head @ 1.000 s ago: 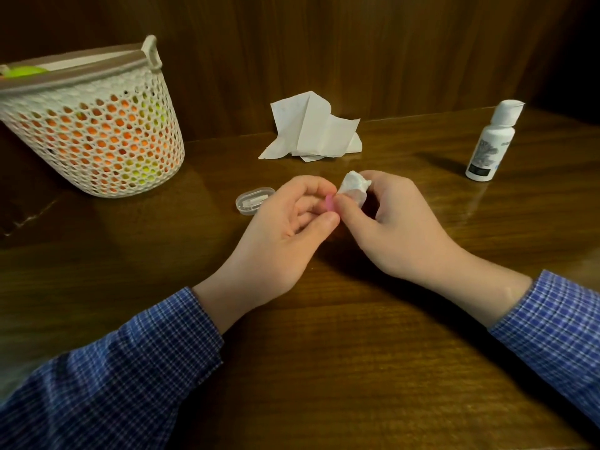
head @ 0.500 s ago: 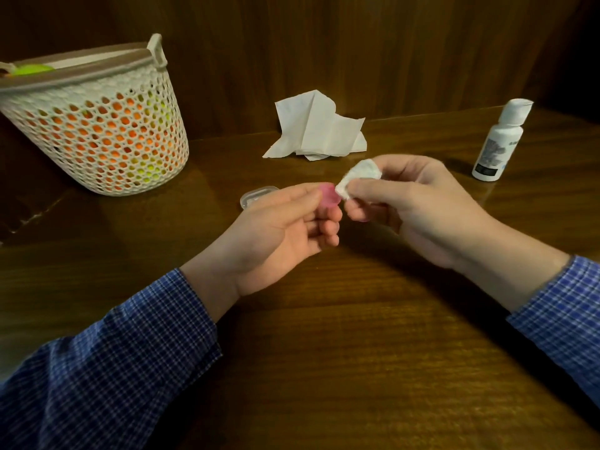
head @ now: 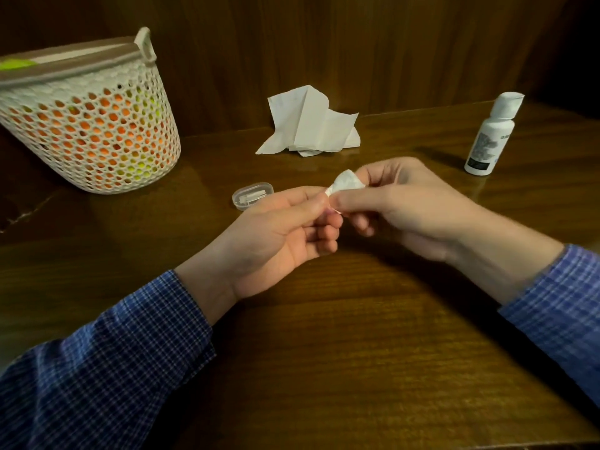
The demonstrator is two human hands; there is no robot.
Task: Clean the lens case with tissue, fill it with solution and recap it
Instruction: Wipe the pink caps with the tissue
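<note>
Nearest the camera, two forearms in blue checked sleeves (head: pixel 107 358) reached in over the near edge of a dark wooden table (head: pixel 341 368), and the hands met above its middle. The left hand (head: pixel 276 235) had its fingers curled, thumb and forefinger pinching a small pink item, presumably the lens case (head: pixel 334 212), of which only a sliver showed between the fingertips. The right hand (head: pixel 409 206) pinched a small wad of white tissue (head: pixel 347 183) between thumb and forefinger, and the wad's tip touched the place where the left fingers closed on the pink item; how far the tissue went into it could not be told. Just behind the left hand a small clear plastic container (head: pixel 253 195) lay flat on the table. Farther back, near the far edge, a crumpled white paper tissue (head: pixel 311 125) rested against the wooden wall panel. Toward the far right corner a white bottle (head: pixel 493 134) stood upright with its cap on. At the far left corner stood a white perforated basket (head: pixel 94 121) with a brown rim, orange and yellow-green contents showing through its holes.
</note>
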